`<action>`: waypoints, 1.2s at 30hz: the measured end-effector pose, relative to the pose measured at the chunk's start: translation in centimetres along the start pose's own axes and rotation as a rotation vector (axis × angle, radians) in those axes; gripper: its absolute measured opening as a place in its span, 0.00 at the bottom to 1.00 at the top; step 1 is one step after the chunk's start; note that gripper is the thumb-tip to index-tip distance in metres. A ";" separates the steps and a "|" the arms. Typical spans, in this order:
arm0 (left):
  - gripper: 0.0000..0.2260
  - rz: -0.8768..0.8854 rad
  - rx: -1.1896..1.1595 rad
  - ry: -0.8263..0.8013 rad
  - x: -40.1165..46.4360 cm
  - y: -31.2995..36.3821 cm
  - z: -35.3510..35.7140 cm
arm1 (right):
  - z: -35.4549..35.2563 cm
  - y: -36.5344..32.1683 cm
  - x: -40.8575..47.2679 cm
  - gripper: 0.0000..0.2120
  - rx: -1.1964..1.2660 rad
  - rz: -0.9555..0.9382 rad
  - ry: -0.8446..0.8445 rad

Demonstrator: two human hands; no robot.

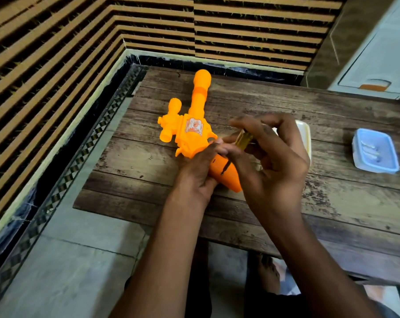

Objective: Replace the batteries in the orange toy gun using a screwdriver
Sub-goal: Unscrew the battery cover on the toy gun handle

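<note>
The orange toy gun (192,131) lies on the wooden table (148,157), barrel pointing away from me, grip toward me. My left hand (198,173) clasps the grip from the left and holds it down. My right hand (270,154) pinches a screwdriver (241,141) with a yellow see-through handle. Its dark shaft slants down-left, and the tip rests on the side of the orange grip (229,175), near a small slot.
A blue plastic tray (375,150) with batteries inside sits at the right of the table. A white tray (305,136) is partly hidden behind my right hand. A striped wall runs behind and to the left. The table's left edge drops to a tiled floor.
</note>
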State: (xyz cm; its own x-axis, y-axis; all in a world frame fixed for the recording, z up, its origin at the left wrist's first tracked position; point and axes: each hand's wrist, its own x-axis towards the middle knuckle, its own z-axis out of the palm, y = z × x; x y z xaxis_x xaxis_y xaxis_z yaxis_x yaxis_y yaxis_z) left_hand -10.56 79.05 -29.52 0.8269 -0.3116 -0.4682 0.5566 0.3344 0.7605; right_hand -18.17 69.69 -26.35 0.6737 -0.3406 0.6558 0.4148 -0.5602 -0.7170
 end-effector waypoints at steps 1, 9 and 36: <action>0.15 0.002 -0.006 0.014 0.0 0.0 0.0 | 0.0 0.1 0.0 0.14 -0.015 -0.003 0.012; 0.04 0.002 -0.033 0.054 0.1 -0.1 0.0 | -0.5 0.2 0.0 0.11 0.030 -0.006 -0.064; 0.02 -0.030 -0.040 0.044 0.3 -0.1 0.1 | -0.6 0.3 0.1 0.14 -0.015 -0.061 -0.045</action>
State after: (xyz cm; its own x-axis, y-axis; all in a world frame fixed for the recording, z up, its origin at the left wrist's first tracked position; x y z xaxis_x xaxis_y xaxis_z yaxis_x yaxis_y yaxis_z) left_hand -10.36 78.82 -29.67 0.8118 -0.2833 -0.5106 0.5835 0.3612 0.7274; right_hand -18.32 69.01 -26.37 0.6747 -0.2709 0.6866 0.4471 -0.5901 -0.6722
